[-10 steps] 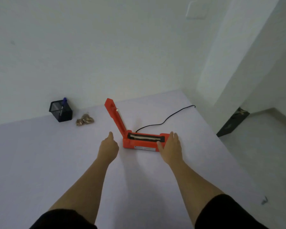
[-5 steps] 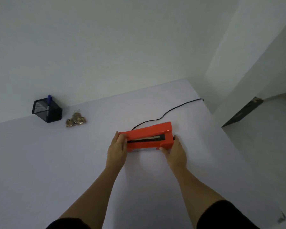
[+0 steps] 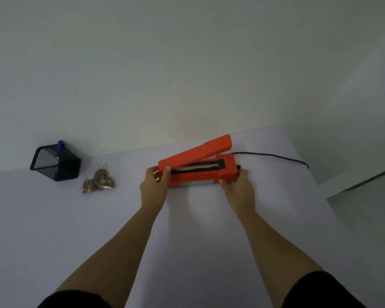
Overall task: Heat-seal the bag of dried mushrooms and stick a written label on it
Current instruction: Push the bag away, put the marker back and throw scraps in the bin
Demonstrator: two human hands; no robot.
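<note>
At the left of the frame I see a black mesh pen holder (image 3: 55, 162) standing on the pale lilac table (image 3: 53, 230), close to the white wall (image 3: 165, 63). A blue pen (image 3: 60, 145) sticks up out of it.

1. We see the sealer (image 3: 200, 172) mid-table, lid tilted up at its right end, both hands on it: left hand (image 3: 155, 185) at the left end, right hand (image 3: 239, 187) at the right
2. The cord (image 3: 273, 155) trails right from the sealer's back, crossing that corner
3. The bag of mushrooms (image 3: 99, 181) and pen holder (image 3: 56, 163) sit far left, near the wall (image 3: 187, 74)
4. We find bare table (image 3: 53, 230) between bag and left hand, and all along the near side
</note>
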